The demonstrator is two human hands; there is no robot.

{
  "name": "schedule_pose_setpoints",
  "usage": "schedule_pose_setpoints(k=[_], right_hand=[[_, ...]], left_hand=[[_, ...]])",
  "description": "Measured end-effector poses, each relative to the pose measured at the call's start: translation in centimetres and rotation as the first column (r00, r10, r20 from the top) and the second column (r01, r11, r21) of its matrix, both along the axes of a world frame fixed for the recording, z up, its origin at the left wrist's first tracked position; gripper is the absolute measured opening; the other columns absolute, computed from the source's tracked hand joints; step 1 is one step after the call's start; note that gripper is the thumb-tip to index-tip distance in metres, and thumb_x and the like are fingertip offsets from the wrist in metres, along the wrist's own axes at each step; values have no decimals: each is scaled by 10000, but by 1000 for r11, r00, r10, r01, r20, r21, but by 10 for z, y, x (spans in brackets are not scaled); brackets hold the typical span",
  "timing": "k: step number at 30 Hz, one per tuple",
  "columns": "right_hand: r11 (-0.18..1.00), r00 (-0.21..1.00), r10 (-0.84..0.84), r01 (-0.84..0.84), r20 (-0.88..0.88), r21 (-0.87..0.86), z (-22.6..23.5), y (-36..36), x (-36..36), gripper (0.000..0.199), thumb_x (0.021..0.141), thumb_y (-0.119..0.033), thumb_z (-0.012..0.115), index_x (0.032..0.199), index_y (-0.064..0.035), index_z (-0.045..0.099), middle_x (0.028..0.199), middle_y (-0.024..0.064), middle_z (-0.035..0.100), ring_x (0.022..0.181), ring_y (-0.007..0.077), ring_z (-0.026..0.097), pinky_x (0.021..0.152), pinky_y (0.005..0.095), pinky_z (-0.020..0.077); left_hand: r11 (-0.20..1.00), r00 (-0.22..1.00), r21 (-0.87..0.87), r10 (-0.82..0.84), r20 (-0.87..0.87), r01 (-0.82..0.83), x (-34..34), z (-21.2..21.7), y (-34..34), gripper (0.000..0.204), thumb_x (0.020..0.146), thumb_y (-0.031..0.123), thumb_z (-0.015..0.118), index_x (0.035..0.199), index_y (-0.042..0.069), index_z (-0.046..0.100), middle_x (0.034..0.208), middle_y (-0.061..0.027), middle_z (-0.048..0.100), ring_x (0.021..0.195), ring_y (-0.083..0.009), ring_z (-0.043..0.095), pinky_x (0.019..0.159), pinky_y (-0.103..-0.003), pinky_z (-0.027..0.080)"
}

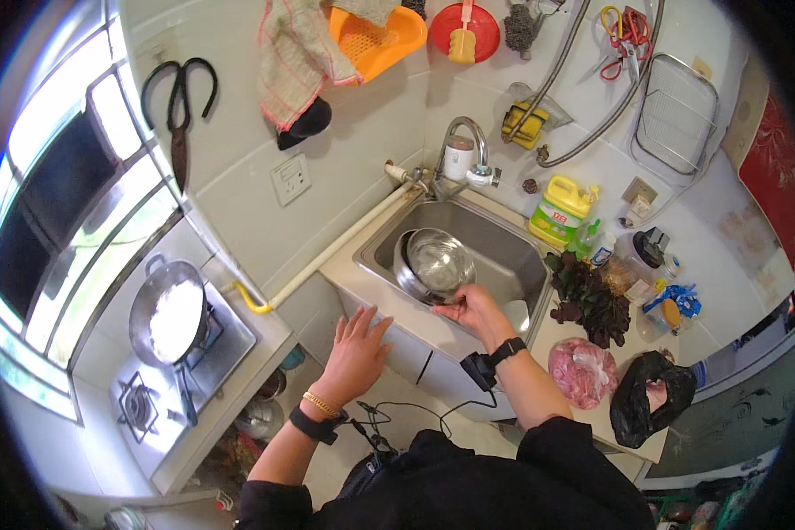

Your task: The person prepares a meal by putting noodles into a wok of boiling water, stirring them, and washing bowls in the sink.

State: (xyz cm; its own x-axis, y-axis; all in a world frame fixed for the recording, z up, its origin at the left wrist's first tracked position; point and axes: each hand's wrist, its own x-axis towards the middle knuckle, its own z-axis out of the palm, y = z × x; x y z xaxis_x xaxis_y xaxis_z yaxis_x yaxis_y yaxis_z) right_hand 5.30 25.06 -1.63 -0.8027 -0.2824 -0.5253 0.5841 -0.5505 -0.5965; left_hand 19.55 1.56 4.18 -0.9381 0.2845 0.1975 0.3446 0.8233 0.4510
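Observation:
My right hand (473,313) grips the near rim of a shiny stainless steel bowl (442,260), tilted over the front of the sink (512,231). The thumb and fingers are partly hidden by the rim. Close against the bowl's left side is a second round metal vessel (404,276) with a dark inside; whether my hand holds it too cannot be made out. My left hand (355,355) hangs in the air left of the bowl, fingers spread and holding nothing. Behind the bowl stands a curved faucet (465,132) with a white fitting.
On the left, a wok (168,311) sits on a gas stove (230,334). Right of the sink are a yellow detergent jug (560,212), dark leafy greens (596,300), a bag of pink meat (583,373) and a black plastic bag (652,399). Cables (415,408) hang by my body.

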Motion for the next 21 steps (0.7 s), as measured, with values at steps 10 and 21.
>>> schedule_pose_setpoints(k=[10,21], right_hand=[[512,923,-88,364,375,-778,-68,-32,-61,396,876,-155,404,1160,119,438,1104,316,493,618,224,613,500,234,547],[822,818,-570,565,84,70,-54,-9,-100,341,755,11,392,1053,175,369,1045,330,493,838,430,594,701,548,560]], left_hand=[[993,949,101,-92,302,64,-63,-21,-55,241,854,144,516,1051,24,586,1056,-162,592,1001,-337,543,860,-384,440],[950,926,134,-306,222,282,-170,23,-29,253,841,143,556,1065,29,586,1032,-173,606,944,-350,566,814,-396,459]])
